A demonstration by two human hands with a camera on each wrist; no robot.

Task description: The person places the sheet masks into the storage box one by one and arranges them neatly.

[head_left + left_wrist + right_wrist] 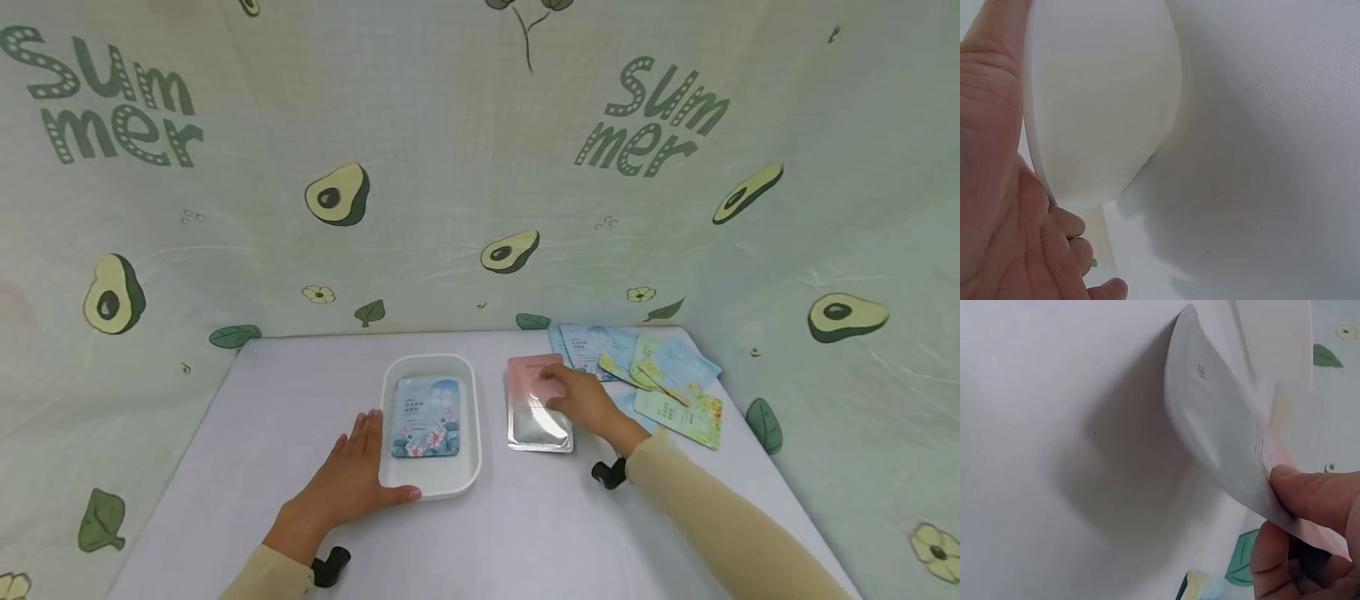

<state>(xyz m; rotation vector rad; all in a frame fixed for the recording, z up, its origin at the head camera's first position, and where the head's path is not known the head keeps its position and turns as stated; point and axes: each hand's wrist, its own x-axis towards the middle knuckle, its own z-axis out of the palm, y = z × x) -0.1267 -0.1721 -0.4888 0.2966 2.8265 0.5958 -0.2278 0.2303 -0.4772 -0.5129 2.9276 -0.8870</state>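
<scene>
My right hand [594,407] pinches a pink and silver sheet-mask sachet [534,408] between thumb and fingers, near its pink top end. In the right wrist view the sachet [1213,419] bends and hangs over its shadow on the white table. Along the left side of a white plastic tray [427,481] lies my left hand [351,475], fingers straight and thumb at the near rim. A blue sachet with pink flowers [423,421] lies flat inside the tray. The left wrist view shows the tray's outer wall [1104,94] against my palm.
Several blue and green sachets [678,371] lie overlapping at the table's back right, beyond my right hand. A printed cloth [427,283] with avocados and leaves hangs behind the white table [300,383] and along its sides.
</scene>
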